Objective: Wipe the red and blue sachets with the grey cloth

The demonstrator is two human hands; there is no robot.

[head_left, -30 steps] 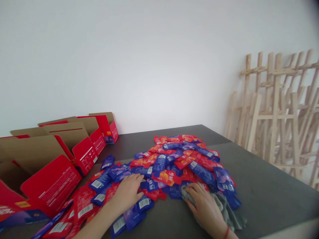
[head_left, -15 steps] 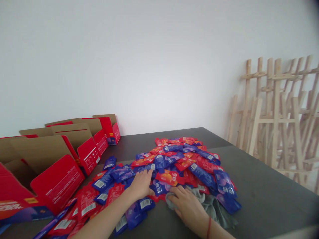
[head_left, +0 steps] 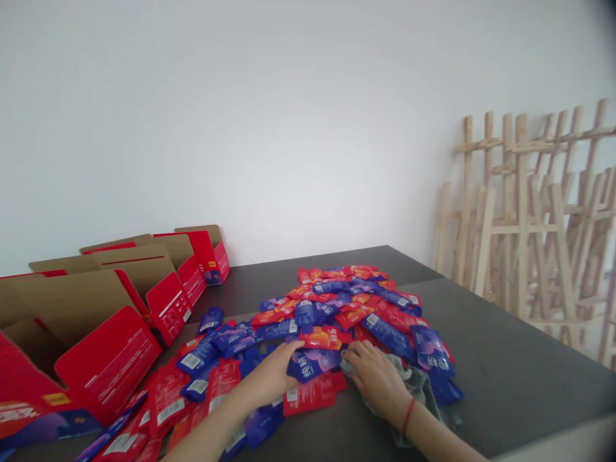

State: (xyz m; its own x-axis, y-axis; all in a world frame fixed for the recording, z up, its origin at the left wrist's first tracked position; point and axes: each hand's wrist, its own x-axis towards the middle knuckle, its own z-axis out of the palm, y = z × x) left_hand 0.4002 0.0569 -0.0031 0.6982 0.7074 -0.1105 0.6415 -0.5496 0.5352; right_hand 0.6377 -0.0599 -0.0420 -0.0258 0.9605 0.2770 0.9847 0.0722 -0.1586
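Note:
My left hand (head_left: 274, 375) is closed on the left end of a blue pouch (head_left: 315, 364) with white lettering, fingers above and thumb below. A red pouch (head_left: 327, 336) lies just beyond, against the blue one's far edge; whether the hand grips it too, I cannot tell. Under my right hand (head_left: 378, 380), a crumpled grey cloth (head_left: 423, 388) is bunched in curled fingers at the right end of the blue pouch. Another red pouch (head_left: 310, 394) lies flat, nearer me. All around spreads a heap of red and blue pouches (head_left: 385, 314).
Several open red cardboard boxes (head_left: 110, 359) stand in a row along the left of the dark table (head_left: 505, 366). More pouches (head_left: 166, 398) lie between them and my left arm. Wooden easels (head_left: 522, 224) lean against the white wall on the right.
My left hand has taken hold of the blue pouch, and its near edge has lifted. The red pouch beneath is more exposed. My right hand has shifted slightly right with the cloth.

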